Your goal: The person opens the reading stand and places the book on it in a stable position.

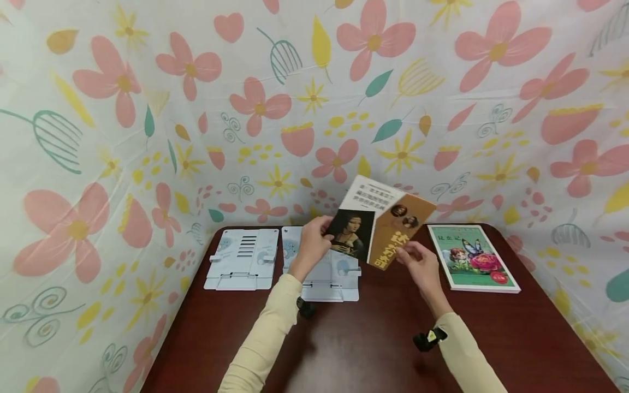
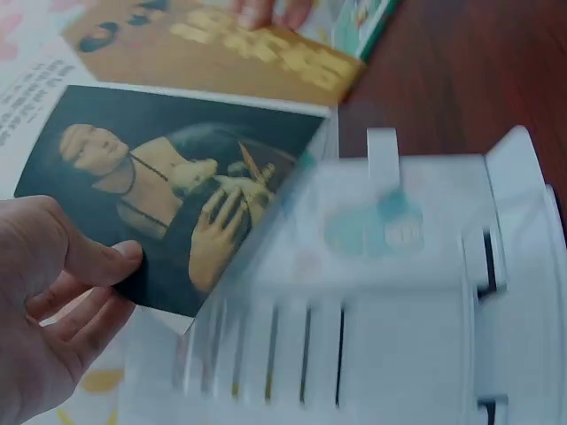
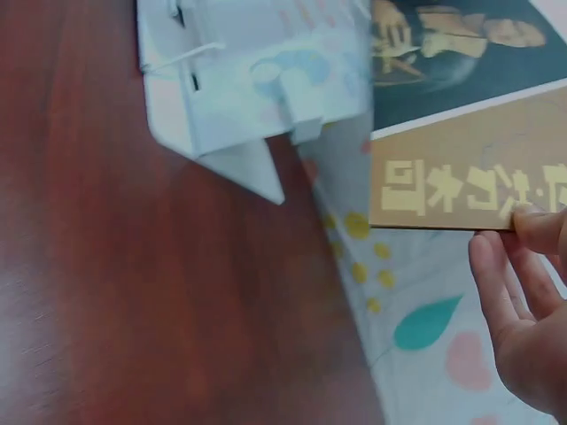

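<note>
A thin book with a brown and white cover and a painted portrait is held tilted in the air, above the back of the table. My left hand pinches its left edge, thumb on the portrait in the left wrist view. My right hand pinches the opposite edge beside the yellow lettering; in the right wrist view the thumb lies on the cover with fingers behind. Below the book, partly hidden by it and my left hand, lies a pale blue folding book stand with slots and clips.
A second pale book stand lies flat at the left. At the right lies a green book with a butterfly and flower cover. The dark red table meets a flowered cloth wall at the back and sides.
</note>
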The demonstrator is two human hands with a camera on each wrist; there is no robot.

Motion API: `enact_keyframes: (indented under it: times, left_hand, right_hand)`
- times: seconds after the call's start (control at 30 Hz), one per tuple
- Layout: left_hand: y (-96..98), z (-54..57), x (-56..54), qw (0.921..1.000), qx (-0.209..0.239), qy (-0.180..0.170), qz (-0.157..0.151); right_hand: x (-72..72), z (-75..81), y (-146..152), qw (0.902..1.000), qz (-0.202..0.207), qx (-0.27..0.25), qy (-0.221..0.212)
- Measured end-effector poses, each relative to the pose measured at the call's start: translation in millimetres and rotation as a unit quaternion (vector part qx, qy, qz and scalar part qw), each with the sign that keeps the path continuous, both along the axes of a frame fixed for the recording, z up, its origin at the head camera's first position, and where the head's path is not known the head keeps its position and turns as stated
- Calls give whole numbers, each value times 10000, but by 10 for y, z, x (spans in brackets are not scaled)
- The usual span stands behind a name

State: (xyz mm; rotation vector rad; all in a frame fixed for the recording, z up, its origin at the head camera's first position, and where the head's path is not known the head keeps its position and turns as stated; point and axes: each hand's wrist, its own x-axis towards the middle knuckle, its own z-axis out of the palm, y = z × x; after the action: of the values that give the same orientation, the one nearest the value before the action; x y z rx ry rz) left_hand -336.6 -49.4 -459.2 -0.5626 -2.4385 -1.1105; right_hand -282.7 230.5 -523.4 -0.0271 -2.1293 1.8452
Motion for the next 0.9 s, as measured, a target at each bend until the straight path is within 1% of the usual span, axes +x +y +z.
enact_keyframes:
  times: [0.1, 0.17, 0.2, 0.3, 0.4, 0.43, 0.5, 0.6, 0.73, 0.83, 0.9]
  left_hand:
    - [-144, -26, -46, 9996, 173, -195, 78]
    - [-230, -52, -65, 9987, 294, -394, 106]
    - [-273, -70, -71, 9983, 286, -471, 184]
    - [-403, -117, -75, 9970, 278, -549, 465]
    - [-527, -157, -73, 9958, 319, -419, 751]
    - [-566, -166, -70, 9952, 379, -415, 797]
    - [-637, -178, -63, 9941, 495, -415, 867]
    - [-723, -191, -50, 9924, 592, -555, 926]
    - [-809, -219, -28, 9915, 529, -601, 1027]
    - [-865, -266, -1, 9905, 465, -625, 1133]
    - [-902, -300, 21, 9898, 446, -708, 1152]
  right_hand:
    - [-103, 149, -65, 9954, -148, 937, 107]
    - [-167, 217, -114, 9907, -197, 1339, 167]
    - [-196, 243, -146, 9886, -209, 1478, 197]
    - [-271, 287, -260, 9860, -158, 1647, 211]
    - [-329, 303, -381, 9844, -58, 1744, 214]
    - [-344, 307, -418, 9834, -42, 1798, 234]
    - [-366, 315, -485, 9814, -32, 1899, 296]
    - [-386, 320, -568, 9764, -93, 2125, 386]
    - [-399, 301, -657, 9697, -191, 2386, 480]
    - [-389, 263, -715, 9679, -160, 2446, 556]
    - [-374, 239, -745, 9673, -150, 2465, 583]
